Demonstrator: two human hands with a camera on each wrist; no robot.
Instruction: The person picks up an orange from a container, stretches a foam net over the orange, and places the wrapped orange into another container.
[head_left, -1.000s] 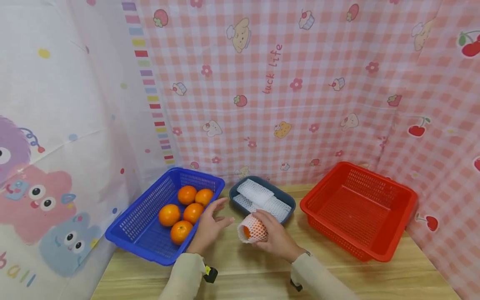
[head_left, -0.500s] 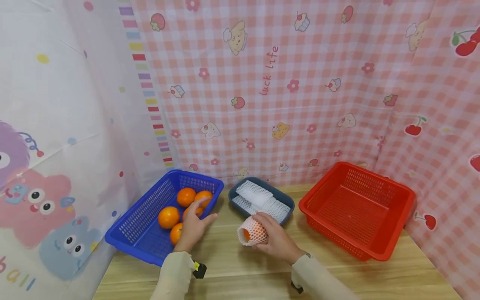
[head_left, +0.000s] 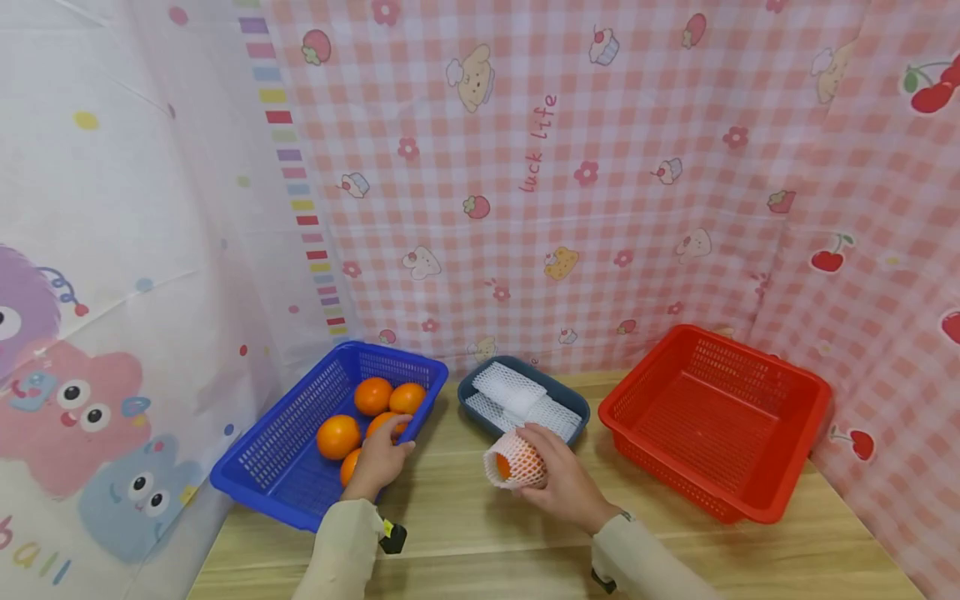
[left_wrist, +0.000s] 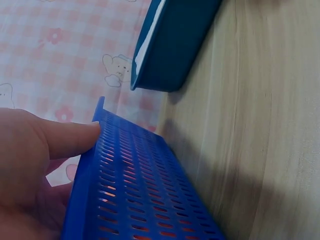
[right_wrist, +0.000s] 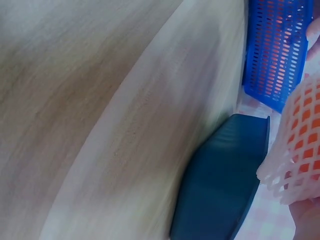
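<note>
My right hand (head_left: 566,479) holds an orange wrapped in a white foam net (head_left: 516,461) above the table; one end of the net gapes and bare orange peel shows there. My left hand (head_left: 381,458) is at the right wall of the blue basket (head_left: 262,446). In the left wrist view its thumb (left_wrist: 75,139) lies on the basket's rim from outside, and the other fingers are on the inner side, partly hidden. Several bare oranges (head_left: 338,437) lie in that basket, a couple partly covered by the left hand.
A dark teal tray (head_left: 470,396) with flat white foam nets (head_left: 510,387) stands at the back middle. To the right is a red basket (head_left: 701,433) with nothing visible inside. Patterned cloth (head_left: 525,217) hangs behind the wooden table (head_left: 480,550).
My left hand has moved left and down from beside the wrapped orange to the blue basket's rim. The right hand has shifted slightly right, still holding the wrapped orange.
</note>
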